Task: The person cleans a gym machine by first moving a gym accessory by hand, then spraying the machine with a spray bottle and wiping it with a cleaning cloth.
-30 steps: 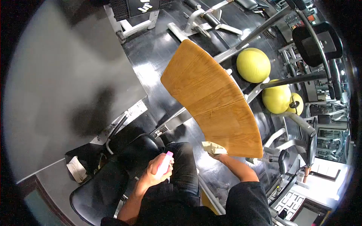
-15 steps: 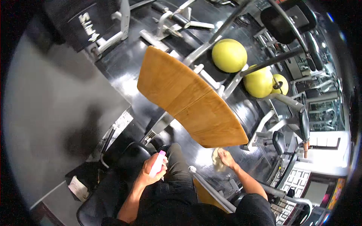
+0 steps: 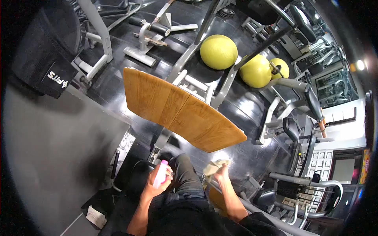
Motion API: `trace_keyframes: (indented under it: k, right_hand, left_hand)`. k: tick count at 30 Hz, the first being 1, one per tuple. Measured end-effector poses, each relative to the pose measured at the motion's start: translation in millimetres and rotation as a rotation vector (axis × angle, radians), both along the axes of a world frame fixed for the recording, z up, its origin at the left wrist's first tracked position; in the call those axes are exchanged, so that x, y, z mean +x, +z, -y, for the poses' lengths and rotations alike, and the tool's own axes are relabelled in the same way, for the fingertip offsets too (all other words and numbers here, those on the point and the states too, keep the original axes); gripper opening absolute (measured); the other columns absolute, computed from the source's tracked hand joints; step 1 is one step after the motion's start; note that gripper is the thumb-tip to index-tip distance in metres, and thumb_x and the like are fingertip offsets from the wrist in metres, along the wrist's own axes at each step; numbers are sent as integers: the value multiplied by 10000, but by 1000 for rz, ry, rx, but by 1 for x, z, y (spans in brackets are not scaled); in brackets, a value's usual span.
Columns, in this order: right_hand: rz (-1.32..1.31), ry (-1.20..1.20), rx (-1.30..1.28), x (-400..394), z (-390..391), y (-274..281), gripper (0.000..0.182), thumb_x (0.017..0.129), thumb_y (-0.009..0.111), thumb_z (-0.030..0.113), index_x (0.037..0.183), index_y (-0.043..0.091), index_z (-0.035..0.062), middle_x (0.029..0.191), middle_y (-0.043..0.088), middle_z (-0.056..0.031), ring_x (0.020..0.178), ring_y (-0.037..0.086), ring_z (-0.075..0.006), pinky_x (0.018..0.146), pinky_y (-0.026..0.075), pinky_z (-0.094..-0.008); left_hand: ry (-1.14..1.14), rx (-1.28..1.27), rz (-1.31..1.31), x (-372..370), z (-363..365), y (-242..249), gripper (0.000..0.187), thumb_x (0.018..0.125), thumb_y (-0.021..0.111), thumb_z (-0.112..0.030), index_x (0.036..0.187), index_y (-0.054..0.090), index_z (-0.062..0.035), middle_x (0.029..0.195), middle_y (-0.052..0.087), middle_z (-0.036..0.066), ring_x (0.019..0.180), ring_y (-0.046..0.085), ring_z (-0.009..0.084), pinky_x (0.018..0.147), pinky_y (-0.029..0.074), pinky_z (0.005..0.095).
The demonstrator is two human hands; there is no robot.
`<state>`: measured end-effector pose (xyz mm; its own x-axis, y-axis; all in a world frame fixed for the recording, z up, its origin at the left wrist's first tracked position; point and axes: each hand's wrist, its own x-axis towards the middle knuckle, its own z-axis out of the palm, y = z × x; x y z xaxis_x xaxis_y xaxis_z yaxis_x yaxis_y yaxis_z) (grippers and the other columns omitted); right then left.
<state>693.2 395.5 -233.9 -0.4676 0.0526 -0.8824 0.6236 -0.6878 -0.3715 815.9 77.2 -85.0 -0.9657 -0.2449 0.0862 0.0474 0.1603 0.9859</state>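
Around a pale bottle (image 3: 160,176) with a pink top, the fingers of our left hand (image 3: 157,190) were curled firmly, holding it tilted beside our dark trouser leg (image 3: 182,177), much as they had a second before. On the other side of that leg, the fingers of our right hand (image 3: 223,174) gripped a bunched cream cloth (image 3: 212,168). It was the cloth that had changed place most: a second earlier it had overlapped the near corner of the curved wooden board (image 3: 173,106), whereas now it hung clear of the wood and closer to our left hand. Ahead of both hands, the board showed farther left in our view than before, as did the yellow balls (image 3: 219,52) on the floor past it. Toward the upper left, a black padded piece (image 3: 65,72) with white lettering had come more fully into sight.
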Motion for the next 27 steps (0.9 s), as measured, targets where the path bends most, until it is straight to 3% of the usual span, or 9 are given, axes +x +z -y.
trace_keyframes:
  k: [1,4,6,18,20,21,22,24,27]
  right_hand:
    - [37,-15,15,0,-1,-32,563,932,253,551,1159,472,85,1203,511,-154,1110,504,-330,976,377,-528]
    - [135,-157,-87,-19,2,-121,665,918,202,597,1288,375,73,1262,473,-173,1132,479,-378,944,362,-595]
    - [107,-350,-210,-43,36,-106,616,904,267,538,1294,382,76,1277,473,-167,1090,496,-352,901,383,-567]
    - [-70,-417,-229,-106,50,-13,535,938,307,445,1303,430,75,1395,394,-129,1293,342,-346,1067,202,-579]
    - [-661,616,568,-105,2,-55,462,951,307,339,1331,405,94,1368,434,-97,1274,390,-271,1038,301,-530]
    - [-578,236,409,-104,28,-23,439,953,369,320,1326,386,89,1323,474,-98,1221,453,-247,1017,350,-492]
    - [-584,232,410,-106,58,28,439,953,369,320,1326,386,89,1323,474,-98,1221,453,-247,1017,350,-492]
    - [-353,-457,112,-106,105,117,436,946,419,367,1275,403,82,1217,543,-97,1093,553,-235,930,455,-436]
    - [-481,-502,290,-101,138,138,380,962,412,348,1254,424,105,1222,515,-87,1030,546,-203,879,479,-404]
  left_hand:
    - [-3,26,-3,0,-1,-2,284,723,625,53,979,524,-15,802,622,83,683,637,170,656,520,290]
    - [-8,61,-5,-2,-2,-4,267,730,624,46,971,524,-10,784,622,88,677,637,179,658,519,296]
    - [-21,48,9,-3,-2,-2,258,732,622,46,966,529,-9,777,620,87,673,634,183,655,517,295]
    - [-16,39,27,-10,-1,-2,224,736,615,39,942,544,-13,792,610,85,682,628,184,642,514,300]
    - [-18,33,14,-13,-1,1,224,734,614,41,940,544,-13,803,607,87,681,627,184,640,515,301]
    - [-18,28,5,-15,-1,2,225,732,613,44,939,545,-13,814,603,89,679,626,183,639,516,302]
    - [-21,27,-2,-16,-1,2,225,732,613,44,939,545,-13,814,603,89,679,626,183,639,516,302]
    - [-24,69,9,-19,-2,2,231,729,613,48,941,544,-12,828,595,90,680,624,180,637,516,301]
    - [-40,91,-10,-21,-2,0,232,727,614,52,939,544,-11,827,590,89,689,623,177,637,516,295]
